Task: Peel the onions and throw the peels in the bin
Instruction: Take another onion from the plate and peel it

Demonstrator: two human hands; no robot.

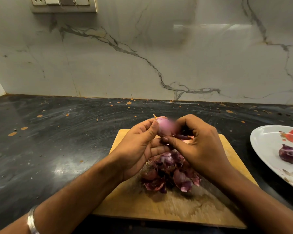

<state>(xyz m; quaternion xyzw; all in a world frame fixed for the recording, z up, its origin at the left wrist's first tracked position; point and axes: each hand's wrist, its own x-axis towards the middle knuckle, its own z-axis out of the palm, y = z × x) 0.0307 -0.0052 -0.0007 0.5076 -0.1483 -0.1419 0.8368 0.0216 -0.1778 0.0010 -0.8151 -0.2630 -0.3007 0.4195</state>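
A small pale purple onion is held above the far end of a wooden cutting board. My left hand grips its left side with thumb and fingers. My right hand closes on its right side, where a strip of dark peel hangs under the fingers. The onion's right part is blurred. A heap of purple onion peels lies on the board below both hands. Another dark purple onion rests on a white plate at the right. No bin is in view.
The board sits on a dark stone counter speckled with orange spots. A marble backsplash rises behind, with a switch panel at top left. The plate carries a red smear. A metal bangle circles my left wrist.
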